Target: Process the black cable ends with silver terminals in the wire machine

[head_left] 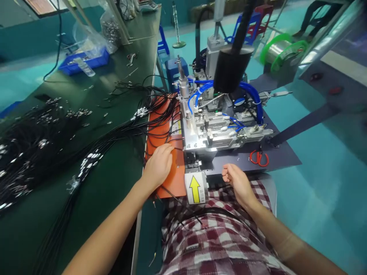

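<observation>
My left hand (159,164) rests over the orange plate (178,181), its fingers closed on a black cable (178,148) that runs toward the machine. Cable tails come out below the hand and hang over my lap. My right hand (236,183) is curled near the front edge of the machine's dark base plate (220,162), with nothing visible in its fingers. Between my hands sits a white cylinder (196,189) with a yellow arrow. Behind it stands a metal wire-processing machine (223,130) with blue air tubes (254,95).
Bundled black cables (111,133) with shiny ends cover the green table (114,214). A blue tray (84,61) stands farther back on it. Red-handled scissors (259,158) lie on the base plate. A green-rimmed wire spool (282,51) and a black cylinder (232,68) rise above the machine.
</observation>
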`<state>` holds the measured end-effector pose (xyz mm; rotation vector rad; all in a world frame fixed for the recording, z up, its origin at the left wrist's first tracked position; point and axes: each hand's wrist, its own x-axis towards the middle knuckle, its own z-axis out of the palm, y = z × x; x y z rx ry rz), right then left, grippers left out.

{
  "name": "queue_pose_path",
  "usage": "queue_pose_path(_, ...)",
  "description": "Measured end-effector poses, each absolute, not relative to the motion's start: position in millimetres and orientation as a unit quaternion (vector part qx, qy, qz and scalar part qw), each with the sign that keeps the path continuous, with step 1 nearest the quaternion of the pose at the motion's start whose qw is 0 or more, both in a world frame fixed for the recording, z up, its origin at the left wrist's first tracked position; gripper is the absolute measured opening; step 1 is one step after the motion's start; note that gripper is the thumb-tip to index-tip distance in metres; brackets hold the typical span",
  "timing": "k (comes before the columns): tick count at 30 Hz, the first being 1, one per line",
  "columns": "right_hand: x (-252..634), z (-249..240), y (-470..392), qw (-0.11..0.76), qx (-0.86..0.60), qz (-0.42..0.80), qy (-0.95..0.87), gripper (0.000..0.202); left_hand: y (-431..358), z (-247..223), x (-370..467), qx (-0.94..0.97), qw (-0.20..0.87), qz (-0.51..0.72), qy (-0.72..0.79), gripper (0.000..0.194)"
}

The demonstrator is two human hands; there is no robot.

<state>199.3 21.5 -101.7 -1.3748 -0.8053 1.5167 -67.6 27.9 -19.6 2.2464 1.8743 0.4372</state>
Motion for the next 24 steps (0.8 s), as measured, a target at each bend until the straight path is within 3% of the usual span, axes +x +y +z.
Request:
queue_pose_path(2,209,-95,11,0.434,-0.576,0.587,-0.367,0.037,16,-5,-70,0.772,0.121,0.137,0.609,0.034)
queue_pose_path(5,219,-80,-12,0.285,-0.540,0.610,-0.506,0.027,-20,10,-69,0.841,0.228,0.038,0.489,0.026)
queue_pose_path(7,214,-69,-27,0.171,-0.461,0.646,-0.584,0.024,-38,11,-70,0.867,0.188,0.001,0.462,0.021)
queue_pose_path(10,199,-50,-38,0.113,-0.398,0.641,-0.646,0.012,-45,7,-71,0.864,0.156,0.035,0.477,0.017)
queue_pose_path(15,190,-15,-27,0.183,-0.407,0.584,-0.679,0.027,-32,10,-61,0.833,0.106,0.092,0.535,0.013)
queue_pose_path(19,190,-7,-16,0.242,-0.472,0.538,-0.655,0.012,-27,13,-48,0.831,0.099,0.068,0.543,0.014)
queue_pose_path(24,184,-6,-10,0.291,-0.447,0.541,-0.650,0.012,-20,17,-30,0.791,0.257,0.112,0.544,0.016)
